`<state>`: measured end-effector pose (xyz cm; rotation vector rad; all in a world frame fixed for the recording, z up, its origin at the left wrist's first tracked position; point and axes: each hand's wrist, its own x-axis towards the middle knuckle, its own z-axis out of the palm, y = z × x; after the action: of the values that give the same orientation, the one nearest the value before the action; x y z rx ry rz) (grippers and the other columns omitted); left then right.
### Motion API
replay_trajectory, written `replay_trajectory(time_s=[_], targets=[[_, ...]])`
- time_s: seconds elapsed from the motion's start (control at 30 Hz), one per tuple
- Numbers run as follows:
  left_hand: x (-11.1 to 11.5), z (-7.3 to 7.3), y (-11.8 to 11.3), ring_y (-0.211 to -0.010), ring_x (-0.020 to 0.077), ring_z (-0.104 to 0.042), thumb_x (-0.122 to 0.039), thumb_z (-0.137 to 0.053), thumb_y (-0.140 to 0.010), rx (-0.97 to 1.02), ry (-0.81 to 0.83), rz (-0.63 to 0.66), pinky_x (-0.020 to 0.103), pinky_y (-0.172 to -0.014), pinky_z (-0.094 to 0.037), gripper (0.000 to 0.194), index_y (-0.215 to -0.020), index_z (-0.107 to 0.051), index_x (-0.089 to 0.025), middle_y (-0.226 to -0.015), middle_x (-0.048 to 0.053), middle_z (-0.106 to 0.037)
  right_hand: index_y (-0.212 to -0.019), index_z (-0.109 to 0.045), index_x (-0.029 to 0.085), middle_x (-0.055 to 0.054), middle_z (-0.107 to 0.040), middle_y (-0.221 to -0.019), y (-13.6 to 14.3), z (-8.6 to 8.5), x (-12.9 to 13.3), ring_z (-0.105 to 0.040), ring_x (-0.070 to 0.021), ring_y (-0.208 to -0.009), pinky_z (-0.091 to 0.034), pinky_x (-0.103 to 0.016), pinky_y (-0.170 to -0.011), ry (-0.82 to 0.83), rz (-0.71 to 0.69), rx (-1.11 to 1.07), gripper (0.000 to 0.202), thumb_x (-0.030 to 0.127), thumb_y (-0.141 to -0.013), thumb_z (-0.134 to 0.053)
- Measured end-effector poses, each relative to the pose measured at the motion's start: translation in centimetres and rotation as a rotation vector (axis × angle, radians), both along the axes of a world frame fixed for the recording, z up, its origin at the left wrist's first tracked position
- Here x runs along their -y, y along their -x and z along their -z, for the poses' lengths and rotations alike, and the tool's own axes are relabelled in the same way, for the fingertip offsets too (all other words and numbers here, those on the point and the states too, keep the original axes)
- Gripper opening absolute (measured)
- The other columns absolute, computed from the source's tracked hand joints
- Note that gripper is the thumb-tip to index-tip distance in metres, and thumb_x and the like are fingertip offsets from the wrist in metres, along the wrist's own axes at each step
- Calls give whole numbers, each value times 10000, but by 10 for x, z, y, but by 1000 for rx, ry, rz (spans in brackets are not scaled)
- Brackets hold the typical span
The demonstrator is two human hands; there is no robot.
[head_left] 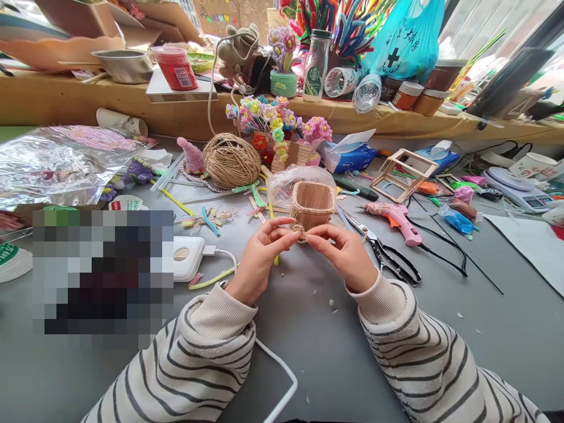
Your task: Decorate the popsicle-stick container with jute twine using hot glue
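A small square wooden box (311,217) with jute twine around its rim stands just beyond my fingertips, its opening facing up and toward me. In front of its lower left part is a small coiled piece of jute twine (298,228). My left hand (264,255) pinches this piece between thumb and fingers. From the other side, my right hand (348,252) is closed in a pinch at the twine's right edge. Fingers partly cover the coil and the bottom of the box. Whether the coil touches the box I cannot tell.
Behind the box sits a big ball of twine (232,160). Scissors (388,252) and a corded pink glue gun (394,220) lie to the right, near a wooden frame (403,173). Left are a white power bank (187,258) and its cable. Craft supplies crowd the back ledge (176,108).
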<state>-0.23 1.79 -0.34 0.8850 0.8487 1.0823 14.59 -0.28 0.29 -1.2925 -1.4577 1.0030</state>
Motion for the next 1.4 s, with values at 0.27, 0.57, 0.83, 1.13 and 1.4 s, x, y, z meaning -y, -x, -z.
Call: replay_trajectory(time_s=[0.27,0.57,0.83,1.13,1.4], targets=[[1,3,0,-610,66,-525,-223,-691,-625,-72,-53,-38,187,-616,-363,272,-862,-560,-206,-618,-67,-603,-778,-554,172,-21,-614,-731,4,4,0,-571,-128,-684,-448,-264,-645,66,-79,-120,216,373,-708,-593],[4,3,-2,-624,100,-564,-240,-686,-633,-197,-137,-25,206,-590,-400,286,-855,-513,-190,-621,-39,-609,-751,-604,170,-9,-619,-676,5,10,-3,-568,-117,-647,-454,-250,-633,13,48,-138,178,344,-713,-593],[1,-1,1,-694,122,-591,-238,-710,-590,-232,-87,69,249,-687,-447,301,-839,-558,-164,-690,-7,-633,-715,-619,165,-25,-639,-673,4,10,-3,-571,-130,-633,-455,-260,-624,20,90,-74,195,358,-702,-596],[-2,-5,7,-698,141,-620,-236,-727,-567,-254,-94,51,277,-699,-472,351,-856,-545,-155,-713,12,-656,-717,-623,162,-26,-632,-649,4,11,-3,-567,-131,-619,-451,-257,-608,49,58,-65,199,359,-698,-600],[-3,-9,9,-610,133,-610,-235,-737,-554,-302,-43,104,261,-620,-472,391,-870,-521,-159,-622,-8,-648,-712,-618,158,-28,-641,-670,3,7,-3,-561,-127,-624,-437,-251,-599,70,26,-27,176,333,-696,-602]])
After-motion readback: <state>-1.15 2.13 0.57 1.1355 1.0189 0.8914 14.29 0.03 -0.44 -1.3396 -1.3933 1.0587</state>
